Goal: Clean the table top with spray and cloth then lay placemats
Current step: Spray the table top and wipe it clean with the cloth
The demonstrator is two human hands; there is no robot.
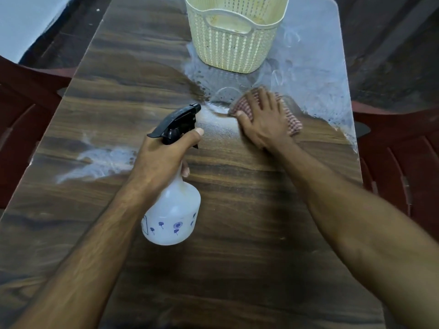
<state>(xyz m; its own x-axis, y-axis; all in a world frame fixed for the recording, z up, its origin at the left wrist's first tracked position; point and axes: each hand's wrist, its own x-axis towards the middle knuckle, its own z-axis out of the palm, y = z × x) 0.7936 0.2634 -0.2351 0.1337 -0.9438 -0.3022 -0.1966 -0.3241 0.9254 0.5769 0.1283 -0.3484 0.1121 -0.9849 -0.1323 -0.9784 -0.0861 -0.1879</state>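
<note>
**Soft cloth under a flat palm, light bottle held at the neck**

While the left hand (164, 153) holds the spray bottle (172, 210) above the wood-grain table top (237, 233), fingers curled round the neck just under the black trigger head (178, 123) and thumb lying along it, the right hand (261, 119) presses a red checked cloth (293, 122) flat on the table just in front of the cream plastic basket (234, 34), fingers spread and straight. The cloth looks limp and thin, so it probably handles best pinned under a broad palm, not pinched. The translucent bottle appears nearly empty, likely light, its wet plastic possibly slippery; the narrow neck is the surest hold. Whitish wet film (308, 67) covers the far right corner, and a streak (99, 160) lies near the left edge. No placemats show.
</note>
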